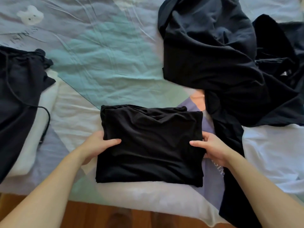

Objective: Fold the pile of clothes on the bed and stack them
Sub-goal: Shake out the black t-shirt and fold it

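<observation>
On bed (115, 66) | left hand (98, 145), right hand (212, 148) | each grip pinching folded black garment (151, 145) edges

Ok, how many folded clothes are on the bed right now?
2 that I can tell: a black top held in both hands, front centre, and a white garment at left under dark trousers. More may be hidden.

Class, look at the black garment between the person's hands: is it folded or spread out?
Folded. The black garment forms a compact rectangle with layered edges, gripped at its sides by the left hand and right hand.
</observation>
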